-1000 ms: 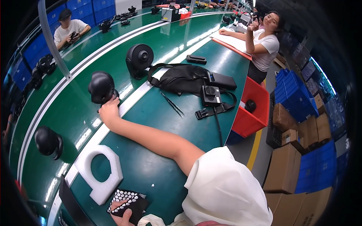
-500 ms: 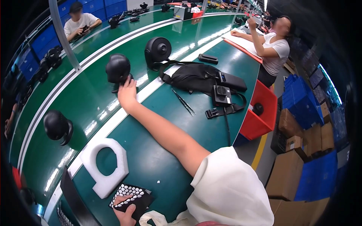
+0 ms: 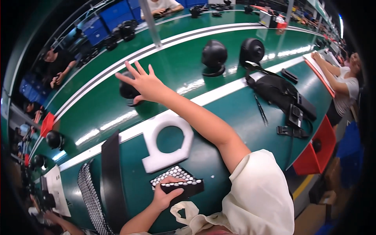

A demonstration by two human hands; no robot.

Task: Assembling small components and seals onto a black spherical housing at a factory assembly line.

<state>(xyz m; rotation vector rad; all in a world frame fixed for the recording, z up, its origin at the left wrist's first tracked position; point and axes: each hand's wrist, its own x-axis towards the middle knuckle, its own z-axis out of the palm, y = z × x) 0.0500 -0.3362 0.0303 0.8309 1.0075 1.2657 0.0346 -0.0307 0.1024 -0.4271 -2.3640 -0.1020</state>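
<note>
Being spread wide apart, the fingers (image 3: pixel 132 69) of the right hand (image 3: pixel 148 84) are being held close to a round black device (image 3: pixel 127 91), and nothing is being gripped; whether the device is being touched cannot be told. By the left hand (image 3: pixel 163 197), with fingers nearly closed, a folded dotted sheet (image 3: pixel 176 171) is being pinched. This is being judged light and flexible, best being held near its fold. Beyond it, a white foam frame (image 3: pixel 188 137) is being carried by the tabletop (image 3: pixel 207 158), and farther, across a white strip (image 3: pixel 223 94), the device is being supported by a glossy green lane (image 3: pixel 176 60). It is being judged stiff and slippery, best being cupped from both sides.
</note>
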